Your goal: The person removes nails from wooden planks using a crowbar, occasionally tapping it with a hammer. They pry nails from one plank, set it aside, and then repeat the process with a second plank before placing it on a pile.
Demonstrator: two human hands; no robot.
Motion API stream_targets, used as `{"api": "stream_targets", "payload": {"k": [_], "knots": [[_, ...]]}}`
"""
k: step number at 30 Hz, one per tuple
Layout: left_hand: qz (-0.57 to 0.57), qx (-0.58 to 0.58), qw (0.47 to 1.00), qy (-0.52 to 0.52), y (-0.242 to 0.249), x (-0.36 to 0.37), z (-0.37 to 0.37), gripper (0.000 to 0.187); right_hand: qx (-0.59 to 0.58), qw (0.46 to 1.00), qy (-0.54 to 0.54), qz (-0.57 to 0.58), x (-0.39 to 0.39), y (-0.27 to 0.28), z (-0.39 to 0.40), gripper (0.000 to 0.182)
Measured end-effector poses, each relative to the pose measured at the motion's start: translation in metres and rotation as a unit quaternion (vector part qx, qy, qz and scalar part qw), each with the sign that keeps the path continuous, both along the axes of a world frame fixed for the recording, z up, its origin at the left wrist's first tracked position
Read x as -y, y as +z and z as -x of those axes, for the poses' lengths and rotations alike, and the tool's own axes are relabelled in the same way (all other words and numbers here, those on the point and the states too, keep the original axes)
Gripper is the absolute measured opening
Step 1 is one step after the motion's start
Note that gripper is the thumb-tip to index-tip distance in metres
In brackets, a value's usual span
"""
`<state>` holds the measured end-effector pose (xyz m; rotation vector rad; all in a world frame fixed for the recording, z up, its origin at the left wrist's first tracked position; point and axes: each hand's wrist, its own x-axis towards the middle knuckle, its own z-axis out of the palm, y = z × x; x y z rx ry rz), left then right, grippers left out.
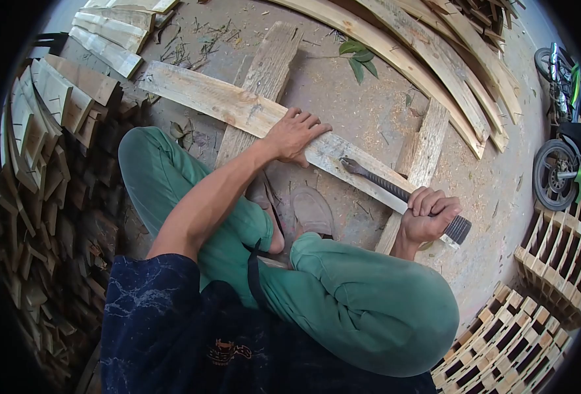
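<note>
A long pale wooden board [228, 104] lies slantwise across two rough wooden beams, one on the left [272, 62] and one on the right [428, 148]. My left hand [295, 134] rests on the middle of the board, its fingers spread over the far edge and the thumb at the near edge. My right hand [430, 213] is wrapped round the ridged dark handle of a metal pry bar [385, 184]. The bar's curved head touches the board's face, to the right of my left hand. The board's right end is partly hidden under my right hand.
Stacked boards with nails [60, 92] fill the left side. More long planks [428, 56] lie at the upper right. A motorbike [559, 164] and wooden pallets [510, 341] are on the right. Leaves [358, 59] and sawdust litter the floor.
</note>
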<state>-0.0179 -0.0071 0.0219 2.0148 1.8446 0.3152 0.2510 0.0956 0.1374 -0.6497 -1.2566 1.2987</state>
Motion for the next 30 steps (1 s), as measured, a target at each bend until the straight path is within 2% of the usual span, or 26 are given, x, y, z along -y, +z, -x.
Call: {"api": "stream_targets", "payload": {"k": [1, 3, 5, 7, 9, 11, 12, 17, 19, 21, 22, 23, 25, 26, 28, 29, 30], "knots": [[-0.002, 0.002, 1.000, -0.010, -0.004, 0.003, -0.006, 0.105, 0.002, 1.000, -0.010, -0.002, 0.003, -0.007, -0.016, 0.044], [-0.013, -0.009, 1.000, -0.004, -0.006, 0.001, 0.000, 0.106, -0.100, 0.987, -0.088, 0.096, -0.009, -0.011, -0.026, 0.043], [-0.015, -0.006, 1.000, -0.008, -0.005, 0.003, -0.003, 0.107, -0.082, 0.990, -0.085, 0.081, -0.004, -0.010, -0.031, 0.043], [-0.005, -0.030, 1.000, -0.006, -0.008, 0.002, -0.001, 0.106, -0.060, 0.997, -0.032, 0.047, 0.007, -0.005, -0.026, 0.046], [0.002, -0.021, 1.000, -0.002, -0.011, 0.008, -0.004, 0.105, -0.073, 0.994, -0.048, 0.065, 0.008, -0.018, -0.042, 0.047], [0.010, -0.019, 1.000, -0.008, -0.008, 0.006, 0.000, 0.106, -0.100, 0.965, -0.165, 0.177, -0.013, -0.018, -0.045, 0.048], [0.013, -0.031, 0.999, -0.011, -0.006, 0.005, 0.001, 0.107, -0.091, 0.963, -0.164, 0.195, -0.018, -0.013, -0.042, 0.048], [0.025, -0.035, 0.999, -0.003, -0.024, 0.017, -0.010, 0.112, -0.125, 0.972, -0.127, 0.155, 0.003, -0.021, -0.068, 0.047], [-0.011, -0.057, 0.998, -0.018, -0.020, 0.006, 0.001, 0.117, -0.121, 0.975, -0.128, 0.137, 0.021, -0.015, -0.072, 0.047], [-0.079, -0.102, 0.992, 0.007, -0.020, 0.011, -0.007, 0.121, -0.130, 0.983, -0.086, 0.100, -0.018, -0.007, -0.030, 0.047], [-0.075, -0.079, 0.994, 0.014, 0.002, 0.017, -0.014, 0.110, -0.122, 0.985, -0.071, 0.100, -0.016, -0.007, -0.026, 0.047], [-0.053, -0.067, 0.996, 0.008, 0.008, 0.026, -0.035, 0.110, -0.102, 0.985, -0.076, 0.115, -0.004, -0.020, -0.036, 0.046], [-0.124, 0.021, 0.992, -0.008, 0.019, 0.020, -0.061, 0.085, -0.081, 0.984, -0.092, 0.129, 0.018, -0.033, -0.054, 0.046], [-0.123, 0.019, 0.992, -0.014, 0.027, 0.017, -0.075, 0.085, -0.077, 0.985, -0.094, 0.125, 0.017, -0.033, -0.056, 0.046], [0.038, 0.091, 0.992, -0.076, 0.036, 0.023, -0.113, 0.044, -0.059, 0.987, -0.097, 0.115, 0.015, -0.030, -0.064, 0.046], [0.038, 0.094, 0.992, -0.080, 0.028, 0.021, -0.120, 0.044, -0.048, 0.988, -0.097, 0.110, 0.015, -0.028, -0.069, 0.046], [0.009, 0.117, 0.990, -0.075, 0.012, 0.020, -0.129, 0.032, -0.036, 0.989, -0.098, 0.106, 0.015, -0.025, -0.074, 0.046]]}}
